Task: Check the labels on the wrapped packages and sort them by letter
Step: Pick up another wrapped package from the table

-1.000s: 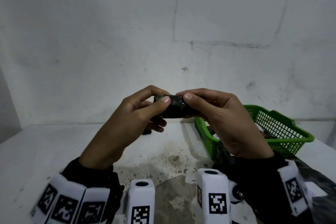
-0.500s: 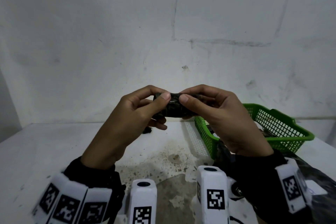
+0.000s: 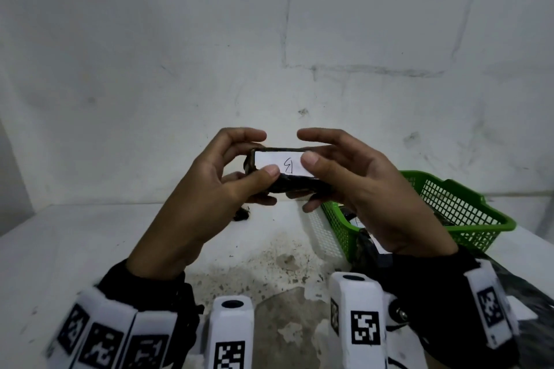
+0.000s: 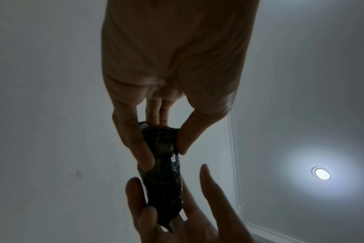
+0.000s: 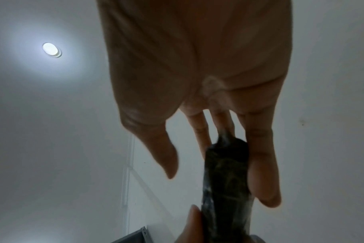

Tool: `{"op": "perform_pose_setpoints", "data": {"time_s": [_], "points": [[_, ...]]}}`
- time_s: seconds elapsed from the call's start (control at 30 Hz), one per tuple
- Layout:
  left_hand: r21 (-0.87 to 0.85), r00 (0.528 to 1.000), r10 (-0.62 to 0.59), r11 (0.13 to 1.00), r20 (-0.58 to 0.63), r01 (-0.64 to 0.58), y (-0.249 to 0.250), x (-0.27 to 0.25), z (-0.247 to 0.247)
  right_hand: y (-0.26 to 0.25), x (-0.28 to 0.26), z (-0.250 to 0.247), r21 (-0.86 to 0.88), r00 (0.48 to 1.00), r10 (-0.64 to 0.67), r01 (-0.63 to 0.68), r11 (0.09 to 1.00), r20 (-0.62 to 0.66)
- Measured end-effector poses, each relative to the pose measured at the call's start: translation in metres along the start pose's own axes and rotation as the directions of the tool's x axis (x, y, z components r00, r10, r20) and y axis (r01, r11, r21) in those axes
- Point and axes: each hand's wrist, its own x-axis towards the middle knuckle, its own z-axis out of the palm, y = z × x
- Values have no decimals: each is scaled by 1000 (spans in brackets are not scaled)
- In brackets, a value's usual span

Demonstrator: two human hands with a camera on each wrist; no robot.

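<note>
Dark-wrapped package (image 3: 295, 186) raised above table (image 3: 90, 249), pinched between both hands. Left hand (image 3: 209, 189): thumb on near edge, fingers curled behind. Right hand (image 3: 359, 189): thumb on white label (image 3: 280, 165), fingers under far end. Label faces up, one inverted handwritten letter showing. Green basket (image 3: 461, 213) to the right.

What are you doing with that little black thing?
A person is holding a small dark wrapped package up with both hands, the left hand and the right hand each pinching one end. Its white label faces the camera, with one handwritten mark that looks like an upside-down B. A green basket sits on the white table to the right, holding more dark items.
</note>
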Motion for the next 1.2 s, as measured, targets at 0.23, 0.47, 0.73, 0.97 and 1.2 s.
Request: {"op": "perform_pose_setpoints", "data": {"time_s": [0.23,0.47,0.73,0.97,1.2], "points": [[31,998,-44,999,-37,45,-3,2,4,3,1,-1,-24,999,-30,29,999,-20],[41,998,-30,999,-51,32,-4,3,3,3,1,1,-53,1000,2,-2,999,-8],[56,1000,17,998,-15,-16,-4,2,6,6,3,3,-51,999,-50,50,997,5],[36,1000,8,999,-4,-7,-6,3,6,9,4,2,-54,997,-58,60,997,45],[48,998,24,999,52,-26,-5,3,5,9,3,2,-84,999,-20,22,996,29]]}}
